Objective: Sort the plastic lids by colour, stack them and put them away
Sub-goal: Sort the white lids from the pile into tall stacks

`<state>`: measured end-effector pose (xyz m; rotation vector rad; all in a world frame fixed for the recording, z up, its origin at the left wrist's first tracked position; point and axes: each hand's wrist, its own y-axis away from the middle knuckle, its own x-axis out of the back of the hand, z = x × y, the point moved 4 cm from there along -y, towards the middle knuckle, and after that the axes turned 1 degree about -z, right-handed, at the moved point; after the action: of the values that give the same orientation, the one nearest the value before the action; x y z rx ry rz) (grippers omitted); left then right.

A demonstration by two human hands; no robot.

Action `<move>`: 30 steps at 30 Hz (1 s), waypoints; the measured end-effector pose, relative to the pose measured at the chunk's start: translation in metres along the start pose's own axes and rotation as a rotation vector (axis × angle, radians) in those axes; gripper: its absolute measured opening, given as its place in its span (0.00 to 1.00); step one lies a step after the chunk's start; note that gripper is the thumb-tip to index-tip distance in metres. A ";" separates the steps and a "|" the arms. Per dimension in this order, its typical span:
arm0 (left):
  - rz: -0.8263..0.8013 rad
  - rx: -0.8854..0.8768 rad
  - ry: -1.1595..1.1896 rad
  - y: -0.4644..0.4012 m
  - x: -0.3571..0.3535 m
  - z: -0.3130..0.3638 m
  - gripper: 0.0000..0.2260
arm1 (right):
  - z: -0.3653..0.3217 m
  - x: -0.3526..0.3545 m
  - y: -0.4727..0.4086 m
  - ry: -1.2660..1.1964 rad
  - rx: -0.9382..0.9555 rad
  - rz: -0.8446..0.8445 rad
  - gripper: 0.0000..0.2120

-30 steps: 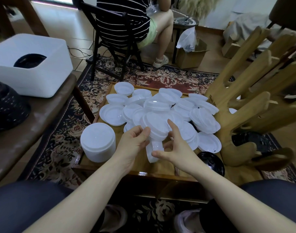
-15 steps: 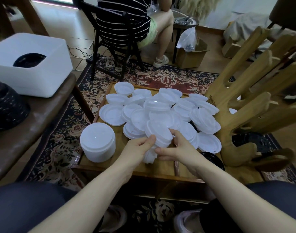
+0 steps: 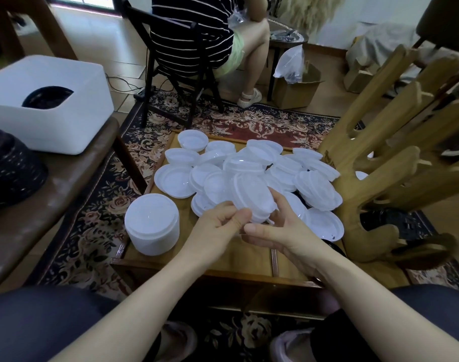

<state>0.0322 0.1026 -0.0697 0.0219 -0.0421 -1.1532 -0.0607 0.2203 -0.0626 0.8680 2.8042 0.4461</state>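
Note:
Several loose white plastic lids (image 3: 314,184) lie heaped on a low wooden table (image 3: 249,254). A neat stack of white lids (image 3: 152,223) stands at the table's left front. Between both hands I hold a small tilted bundle of white lids (image 3: 249,197) above the table's front. My left hand (image 3: 218,226) grips its lower left edge with curled fingers. My right hand (image 3: 283,228) cups its underside and right edge, thumb pointing left. A black lid (image 3: 332,244) peeks out behind my right wrist.
A white bin (image 3: 48,105) holding black lids (image 3: 45,96) and a black stack (image 3: 9,165) sit on a brown bench at left. A wooden rack (image 3: 395,152) crowds the table's right side. A person sits on a dark chair (image 3: 176,82) beyond the table.
The bundle of lids has been lifted from an upright position near the table front into a tilted hold higher up. Both hands closed in around it and rose slightly.

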 end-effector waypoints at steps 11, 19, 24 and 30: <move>-0.120 -0.218 -0.099 0.000 0.002 0.016 0.12 | -0.004 0.004 0.001 -0.119 0.012 -0.004 0.41; -0.247 -0.428 -0.428 0.006 -0.006 0.020 0.12 | -0.007 0.002 0.002 -0.143 -0.073 0.005 0.44; -0.208 -0.591 -0.671 0.005 -0.008 0.013 0.18 | -0.015 0.000 0.004 -0.217 -0.033 -0.023 0.34; 0.227 -0.470 -0.383 0.006 0.011 0.019 0.17 | -0.019 0.001 0.005 -0.506 -0.105 -0.018 0.35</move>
<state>0.0412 0.0954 -0.0503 -0.6068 -0.1092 -0.9043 -0.0633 0.2203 -0.0429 0.7986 2.3038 0.3131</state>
